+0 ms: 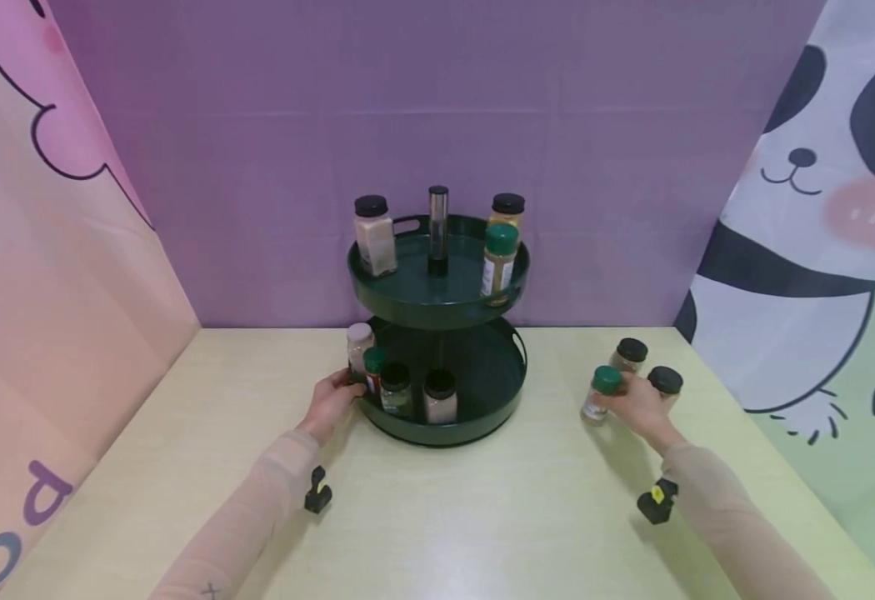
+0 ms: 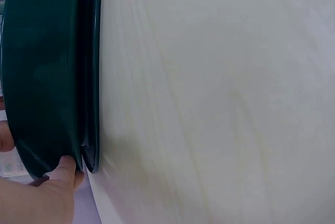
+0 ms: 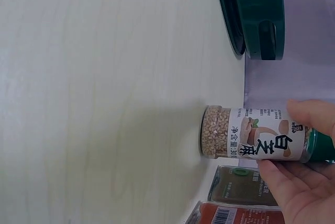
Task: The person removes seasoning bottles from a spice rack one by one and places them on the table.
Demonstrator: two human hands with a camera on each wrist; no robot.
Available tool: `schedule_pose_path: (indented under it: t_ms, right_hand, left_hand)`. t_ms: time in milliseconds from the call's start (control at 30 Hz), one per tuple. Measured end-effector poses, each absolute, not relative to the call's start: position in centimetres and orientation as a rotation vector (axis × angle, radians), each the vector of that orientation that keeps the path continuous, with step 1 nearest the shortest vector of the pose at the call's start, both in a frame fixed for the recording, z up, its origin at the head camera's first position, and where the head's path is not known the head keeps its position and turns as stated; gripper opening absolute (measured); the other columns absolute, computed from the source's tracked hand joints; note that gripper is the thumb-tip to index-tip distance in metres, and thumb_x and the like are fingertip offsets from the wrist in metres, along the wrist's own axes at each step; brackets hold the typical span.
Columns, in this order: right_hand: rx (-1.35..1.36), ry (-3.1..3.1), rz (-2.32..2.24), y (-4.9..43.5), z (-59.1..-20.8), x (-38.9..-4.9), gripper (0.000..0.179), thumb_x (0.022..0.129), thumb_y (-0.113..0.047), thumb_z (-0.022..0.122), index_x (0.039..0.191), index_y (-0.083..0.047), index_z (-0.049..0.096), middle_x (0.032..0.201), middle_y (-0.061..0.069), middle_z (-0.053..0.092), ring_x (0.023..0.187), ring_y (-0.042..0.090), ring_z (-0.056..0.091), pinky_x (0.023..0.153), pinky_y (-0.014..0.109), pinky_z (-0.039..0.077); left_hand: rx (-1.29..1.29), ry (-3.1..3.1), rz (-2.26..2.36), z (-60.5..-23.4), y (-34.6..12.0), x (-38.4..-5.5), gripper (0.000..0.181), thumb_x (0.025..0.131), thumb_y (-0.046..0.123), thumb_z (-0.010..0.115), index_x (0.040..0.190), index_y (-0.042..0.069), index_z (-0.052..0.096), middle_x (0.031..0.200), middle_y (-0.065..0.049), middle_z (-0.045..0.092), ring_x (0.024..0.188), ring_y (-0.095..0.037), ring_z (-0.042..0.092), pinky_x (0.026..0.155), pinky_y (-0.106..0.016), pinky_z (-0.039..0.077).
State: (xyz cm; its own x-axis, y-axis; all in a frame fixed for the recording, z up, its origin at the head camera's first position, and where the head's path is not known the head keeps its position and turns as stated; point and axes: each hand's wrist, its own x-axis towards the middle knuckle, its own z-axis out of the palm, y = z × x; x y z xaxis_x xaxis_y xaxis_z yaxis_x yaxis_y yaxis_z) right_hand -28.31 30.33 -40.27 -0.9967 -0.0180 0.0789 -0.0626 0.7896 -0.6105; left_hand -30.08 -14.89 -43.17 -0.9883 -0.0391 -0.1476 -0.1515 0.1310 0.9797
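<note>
My left hand (image 1: 330,402) grips the left side of the lower tier (image 1: 493,417) of a dark green two-tier spice rack. In the left wrist view, the thumb (image 2: 64,171) lies against the tier's outer wall (image 2: 44,77), and other fingers are partly hidden behind it. Over at the right, my right hand (image 1: 638,407) holds a green-lidded jar of sesame seeds (image 3: 214,132), fingers and thumb around its label and lid end. Two black-lidded jars, one behind (image 1: 632,350) and one to the right (image 1: 665,381), stand close about that hand.
On the upper tier (image 1: 422,312) stand a black-lidded jar (image 1: 375,242), a green-lidded jar (image 1: 499,265) and a yellowish jar (image 1: 507,208). Several jars line the lower tier's left and front, including a pink-lidded one (image 1: 360,340). A purple backdrop (image 1: 257,208) rises behind the table (image 1: 467,517).
</note>
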Motion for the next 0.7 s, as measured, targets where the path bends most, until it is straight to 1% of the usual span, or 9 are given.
schedule_pose_path:
  t_ms: [167,500,700]
  right_hand:
    - [0.071,-2.904,0.982,30.36,-40.31,-28.27,0.050,0.082,-0.020,0.065,0.116,0.013,0.050,0.110,0.033,0.058,0.100,0.043,0.057,0.086,0.050,0.048]
    - [0.049,-2.914,0.990,30.30,-40.37,-28.05,0.053,0.082,-0.021,0.066,0.118,0.013,0.049,0.112,0.033,0.057,0.102,0.043,0.056,0.086,0.050,0.048]
    - [0.044,-2.918,0.992,30.35,-40.33,-28.02,0.052,0.082,-0.020,0.066,0.116,0.014,0.049,0.111,0.033,0.057,0.101,0.043,0.056,0.085,0.051,0.048]
  left_hand:
    - [-0.201,2.294,2.012,-43.19,-14.88,-30.06,0.055,0.090,0.003,0.046,0.140,-0.006,0.026,0.144,-0.025,0.030,0.132,-0.034,0.033,0.108,-0.041,0.032]
    - [-0.203,2.281,2.025,-43.27,-14.87,-30.07,0.056,0.090,0.004,0.046,0.141,-0.007,0.024,0.145,-0.025,0.028,0.133,-0.033,0.031,0.108,-0.041,0.032]
    - [-0.199,2.285,2.023,-43.22,-14.79,-29.98,0.056,0.090,0.004,0.046,0.141,-0.007,0.024,0.145,-0.025,0.029,0.132,-0.033,0.032,0.108,-0.041,0.033]
